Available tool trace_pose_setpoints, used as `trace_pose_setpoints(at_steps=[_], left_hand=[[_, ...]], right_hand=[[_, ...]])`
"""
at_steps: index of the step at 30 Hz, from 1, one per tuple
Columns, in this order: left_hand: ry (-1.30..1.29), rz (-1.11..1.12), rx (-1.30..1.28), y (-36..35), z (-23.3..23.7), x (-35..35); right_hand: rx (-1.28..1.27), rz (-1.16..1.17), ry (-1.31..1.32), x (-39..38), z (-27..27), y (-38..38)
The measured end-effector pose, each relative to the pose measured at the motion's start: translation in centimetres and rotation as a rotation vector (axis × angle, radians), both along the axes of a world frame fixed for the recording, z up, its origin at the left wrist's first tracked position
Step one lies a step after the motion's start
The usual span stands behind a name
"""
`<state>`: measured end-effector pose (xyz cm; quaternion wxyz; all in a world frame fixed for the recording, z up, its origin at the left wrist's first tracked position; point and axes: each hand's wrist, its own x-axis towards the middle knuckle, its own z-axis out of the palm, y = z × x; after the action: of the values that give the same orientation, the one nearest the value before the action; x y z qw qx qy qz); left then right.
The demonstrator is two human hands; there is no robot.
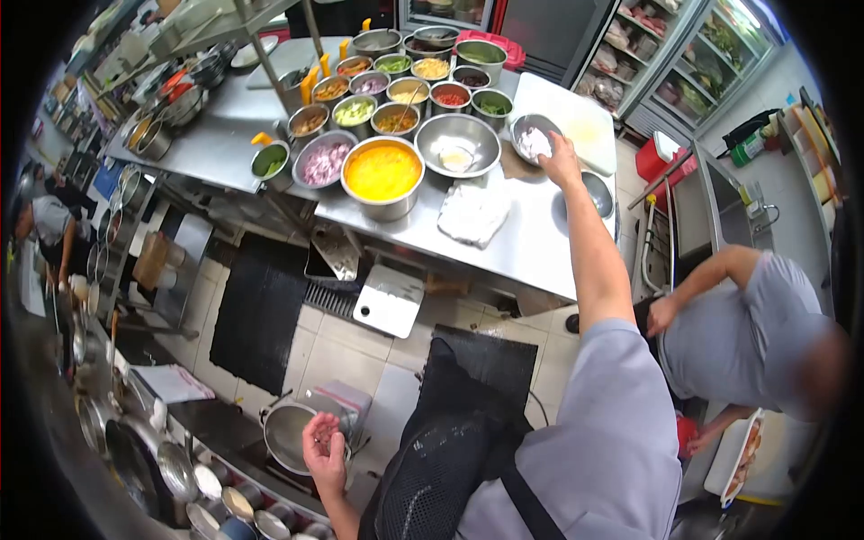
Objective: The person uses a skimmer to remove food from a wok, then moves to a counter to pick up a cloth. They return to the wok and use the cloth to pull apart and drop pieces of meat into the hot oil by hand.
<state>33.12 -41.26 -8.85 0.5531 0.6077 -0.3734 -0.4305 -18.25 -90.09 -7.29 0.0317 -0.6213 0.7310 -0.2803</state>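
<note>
My right hand [562, 162] reaches across the steel counter to a small metal bowl [519, 135] holding a white substance [535, 143]. Its fingers are closed at the bowl's right rim; their tips are partly hidden. My left hand [326, 447] is raised low in view, with fingers loosely curled and apart and nothing visible in it. Beyond it, lower down, is a round metal pan [286, 434]. Left of the small bowl stands a wider metal bowl [457, 144] with a little pale residue. A crumpled white cloth [474, 212] lies in front of that.
A large pot of yellow liquid [383, 173] and several tubs of chopped vegetables crowd the counter [531, 243]. A white cutting board [585, 108] lies beyond the small bowl. At right stands another person [729, 333], near a white tray [740, 459]. Black mats [267, 315] cover parts of the floor.
</note>
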Motion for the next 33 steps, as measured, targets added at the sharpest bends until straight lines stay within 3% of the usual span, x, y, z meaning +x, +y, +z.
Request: trace_pose_setpoints(at_steps=[6,8,18,20,22,24,25,26,28,30,32,33], left_hand=[[0.100,-0.121,0.133,-10.6,-3.4,-3.7],[0.102,-0.227,0.172,-14.9,-4.0,-5.8],[-0.013,-0.689,0.063,-31.2,-1.2,-15.6],[-0.008,-0.735,0.021,-32.8,-0.3,-17.1],[-0.009,-0.770,-0.015,-33.3,0.2,-18.1],[0.052,-0.805,-0.013,-33.5,0.6,-18.9],[0.050,-0.804,-0.010,-33.6,0.8,-19.3],[0.091,-0.808,0.002,-33.6,0.8,-19.7],[0.130,-0.810,0.006,-33.9,0.9,-20.7],[0.251,-0.822,-0.009,-34.7,0.9,-21.8],[0.387,-0.740,0.002,-35.9,0.6,-23.4],[0.530,-0.672,0.021,-36.5,0.5,-24.1]], right_hand=[[0.254,0.063,0.128,-4.8,-5.5,-10.4],[0.517,0.055,0.192,-4.4,-5.4,-11.8],[0.296,0.130,0.154,-4.6,-8.0,-12.3],[0.396,0.132,-0.005,-5.1,-7.2,-12.8],[0.342,0.126,-0.040,-6.9,-7.9,-13.7],[0.231,0.166,-0.999,-8.5,-8.3,-13.8],[0.161,0.135,-1.170,-8.1,-5.8,-12.5],[0.162,0.135,-1.172,-8.1,-4.9,-11.7],[0.067,0.168,-1.537,-8.6,-3.6,-10.4],[0.074,0.190,-1.574,-9.4,-3.6,-9.3],[0.162,0.592,-1.881,-10.3,-6.0,-9.0],[0.178,0.619,-1.881,-8.5,-5.1,-8.0]])
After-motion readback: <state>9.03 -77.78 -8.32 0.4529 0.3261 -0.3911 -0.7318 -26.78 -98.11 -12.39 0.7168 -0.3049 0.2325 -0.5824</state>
